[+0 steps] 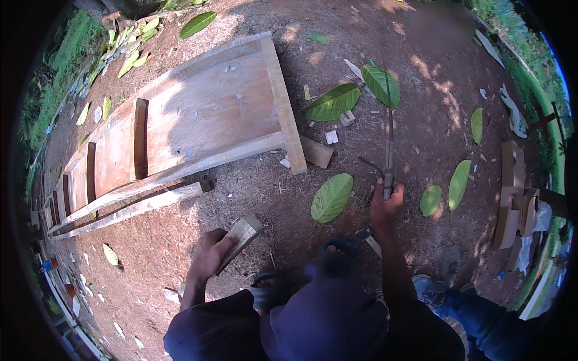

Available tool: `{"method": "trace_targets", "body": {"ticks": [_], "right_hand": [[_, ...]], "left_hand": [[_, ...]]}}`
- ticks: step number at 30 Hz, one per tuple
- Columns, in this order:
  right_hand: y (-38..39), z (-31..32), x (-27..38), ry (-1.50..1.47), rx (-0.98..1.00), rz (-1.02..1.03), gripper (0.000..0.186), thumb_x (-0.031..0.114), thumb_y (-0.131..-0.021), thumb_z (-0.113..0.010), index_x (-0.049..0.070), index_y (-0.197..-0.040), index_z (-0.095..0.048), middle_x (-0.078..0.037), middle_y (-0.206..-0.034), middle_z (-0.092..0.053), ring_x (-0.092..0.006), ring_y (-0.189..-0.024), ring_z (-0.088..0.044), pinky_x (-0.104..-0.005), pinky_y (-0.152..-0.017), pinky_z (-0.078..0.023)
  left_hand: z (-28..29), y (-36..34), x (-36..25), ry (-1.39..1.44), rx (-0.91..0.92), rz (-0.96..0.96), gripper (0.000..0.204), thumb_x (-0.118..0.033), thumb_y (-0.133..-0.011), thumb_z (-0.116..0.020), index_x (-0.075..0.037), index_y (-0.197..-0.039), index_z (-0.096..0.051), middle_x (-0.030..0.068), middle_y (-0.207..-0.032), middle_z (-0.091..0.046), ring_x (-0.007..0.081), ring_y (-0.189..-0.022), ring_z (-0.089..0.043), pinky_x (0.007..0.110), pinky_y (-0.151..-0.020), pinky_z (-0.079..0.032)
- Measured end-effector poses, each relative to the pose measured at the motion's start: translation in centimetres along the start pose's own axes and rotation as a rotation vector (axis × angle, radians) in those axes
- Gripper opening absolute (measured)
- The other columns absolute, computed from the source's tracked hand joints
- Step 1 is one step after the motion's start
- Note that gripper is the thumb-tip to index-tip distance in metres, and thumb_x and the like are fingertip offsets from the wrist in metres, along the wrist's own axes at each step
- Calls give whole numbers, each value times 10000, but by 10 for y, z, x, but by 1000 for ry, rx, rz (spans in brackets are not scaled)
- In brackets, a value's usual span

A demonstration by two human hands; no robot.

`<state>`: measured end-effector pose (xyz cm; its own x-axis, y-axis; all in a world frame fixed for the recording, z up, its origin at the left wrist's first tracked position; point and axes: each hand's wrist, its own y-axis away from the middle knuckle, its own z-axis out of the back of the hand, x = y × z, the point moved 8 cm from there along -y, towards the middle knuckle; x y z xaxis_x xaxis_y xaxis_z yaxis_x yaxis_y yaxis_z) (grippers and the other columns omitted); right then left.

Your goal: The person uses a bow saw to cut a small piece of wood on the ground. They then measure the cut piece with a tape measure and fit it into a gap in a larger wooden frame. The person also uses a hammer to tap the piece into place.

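My left hand [211, 256] is closed around a short wooden block [242, 236], whose pale cut end points up and to the right. Farther right, my right hand [386, 201] grips the handle end of a long, narrow dark tool [390, 141]. The tool stretches away from me across a large green leaf [379, 84]; its exact kind is not plain from here. A shorter curved dark piece juts out beside its grip. Both hands are held apart, above the bare ground in front of my knees.
A long wooden panel frame with crosspieces [211, 108] lies at the left, a loose beam [138, 207] along its near side. Wood offcuts [316, 152] and leaves [332, 197] litter the soil. Another person's jeans and shoe [430, 289] are at lower right, near stacked timber [512, 192].
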<state>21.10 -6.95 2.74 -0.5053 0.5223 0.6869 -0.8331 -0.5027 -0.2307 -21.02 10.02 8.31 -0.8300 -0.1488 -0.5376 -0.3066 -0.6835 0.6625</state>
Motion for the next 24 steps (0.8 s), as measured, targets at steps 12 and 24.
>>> {"method": "trace_targets", "body": {"ticks": [12, 24], "right_hand": [[-32, -11, -41, 365, 289, 88, 595, 354, -849, -760, -23, -1253, -541, -242, -1268, -561, -436, -1195, -542, -529, -974, -452], [-2, -183, 101, 205, 812, 565, 1259, 734, -711, -758, -76, -1540, -265, -287, -1566, -347, -402, -1476, -322, -500, -1221, -243]], "left_hand": [[-58, 5, -60, -24, 172, 39, 462, -370, -890, -596, 57, -1020, -714, 242, -994, -693, 361, -951, -673, 422, -835, -490], [-29, 67, -65, 16, -13, -346, 418, -343, -918, -555, 36, -1017, -702, 253, -1038, -652, 403, -933, -642, 453, -832, -481]]}}
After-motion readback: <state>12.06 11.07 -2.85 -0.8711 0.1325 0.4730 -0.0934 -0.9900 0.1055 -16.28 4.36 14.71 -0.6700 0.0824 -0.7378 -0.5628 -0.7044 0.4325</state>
